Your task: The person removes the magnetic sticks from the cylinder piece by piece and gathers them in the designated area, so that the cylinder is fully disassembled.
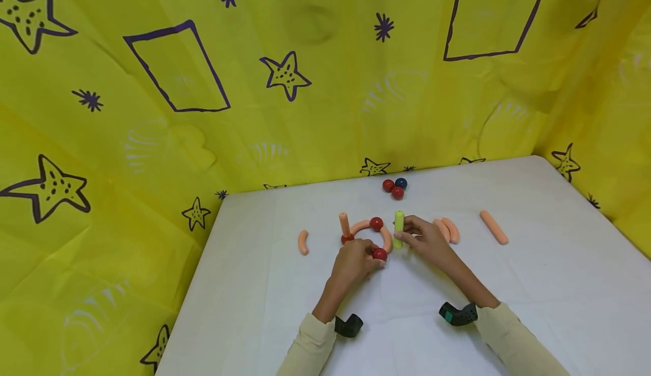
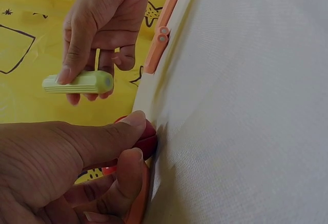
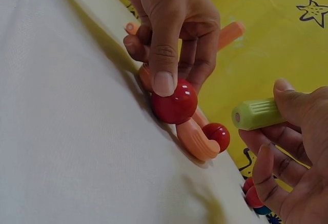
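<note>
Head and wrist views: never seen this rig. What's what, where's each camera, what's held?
No robot here: a person works bare-handed. The wide picture comes from a camera worn on the head, looking forward and down. The other two come from wrist cameras, likely the left-wrist device and the right-wrist device.

The left hand pinches a red ball that is part of a ring of curved orange pieces and red balls, partly hidden by that hand. The right hand pinches a green stick. An orange stick rises from another of the ring's balls.

Also on the white table: a loose curved piece at left, two curved pieces and a straight stick at right, and three balls, two red and one blue, at the far side.
</note>
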The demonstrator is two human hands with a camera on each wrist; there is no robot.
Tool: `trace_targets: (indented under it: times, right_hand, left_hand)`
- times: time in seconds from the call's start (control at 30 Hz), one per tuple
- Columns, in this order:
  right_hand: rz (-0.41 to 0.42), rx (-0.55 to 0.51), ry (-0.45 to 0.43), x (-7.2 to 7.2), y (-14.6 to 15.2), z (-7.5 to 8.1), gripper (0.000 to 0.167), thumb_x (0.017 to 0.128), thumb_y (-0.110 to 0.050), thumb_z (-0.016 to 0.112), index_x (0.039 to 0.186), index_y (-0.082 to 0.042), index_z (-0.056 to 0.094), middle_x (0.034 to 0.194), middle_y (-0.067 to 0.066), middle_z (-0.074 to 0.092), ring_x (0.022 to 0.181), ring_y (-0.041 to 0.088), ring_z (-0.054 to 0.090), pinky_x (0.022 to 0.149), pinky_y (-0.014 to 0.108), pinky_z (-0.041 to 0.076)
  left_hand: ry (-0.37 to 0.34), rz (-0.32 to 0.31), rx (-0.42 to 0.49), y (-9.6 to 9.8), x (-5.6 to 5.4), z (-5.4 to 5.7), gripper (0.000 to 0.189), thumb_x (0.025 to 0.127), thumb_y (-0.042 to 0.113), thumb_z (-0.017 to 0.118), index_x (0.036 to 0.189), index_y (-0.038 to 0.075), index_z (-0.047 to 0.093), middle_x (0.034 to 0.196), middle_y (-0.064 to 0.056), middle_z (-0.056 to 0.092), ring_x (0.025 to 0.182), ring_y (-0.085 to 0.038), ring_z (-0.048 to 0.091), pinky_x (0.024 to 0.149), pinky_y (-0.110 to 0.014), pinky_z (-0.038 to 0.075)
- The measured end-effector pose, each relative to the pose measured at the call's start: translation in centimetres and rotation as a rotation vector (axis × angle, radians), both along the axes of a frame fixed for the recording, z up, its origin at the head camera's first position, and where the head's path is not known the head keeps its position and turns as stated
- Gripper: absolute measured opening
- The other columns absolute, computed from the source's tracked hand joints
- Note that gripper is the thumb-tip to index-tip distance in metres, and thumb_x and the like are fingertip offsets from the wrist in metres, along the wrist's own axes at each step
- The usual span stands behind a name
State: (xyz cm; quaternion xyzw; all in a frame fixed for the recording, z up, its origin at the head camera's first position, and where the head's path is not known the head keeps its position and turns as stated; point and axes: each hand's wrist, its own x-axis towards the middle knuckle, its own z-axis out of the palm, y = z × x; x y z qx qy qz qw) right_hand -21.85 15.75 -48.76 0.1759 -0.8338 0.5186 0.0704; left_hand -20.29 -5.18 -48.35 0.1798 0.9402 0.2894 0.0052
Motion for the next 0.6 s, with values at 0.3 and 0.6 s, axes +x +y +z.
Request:
trace_targets:
  times: [0.3,0.6]
  right_hand:
    - [-0.080,-0.011,-0.037,0.0,0.9,0.4,0.027,0.091,-0.015,0.070,0.110,0.002,0.061,0.093,0.015,0.071,0.079,-0.003,0.061,0.065,0.018,0.050]
    - [-0.185,0.002,-0.052,-0.3,2.2,0.8,0.032,0.094,-0.023,0.066,0.115,0.001,0.064,0.100,0.018,0.068,0.079,-0.006,0.057,0.065,0.015,0.049]
  left_hand:
    - [-0.052,0.022,0.021,0.1,0.1,0.1,0.028,0.077,0.026,0.083,0.098,0.010,0.075,0.077,0.003,0.069,0.048,-0.001,0.046,0.049,-0.016,0.037]
    - [-0.033,0.017,0.022,0.0,0.0,-0.1,0.027,0.077,0.026,0.083,0.097,0.010,0.075,0.079,0.003,0.070,0.052,0.000,0.047,0.051,-0.016,0.038]
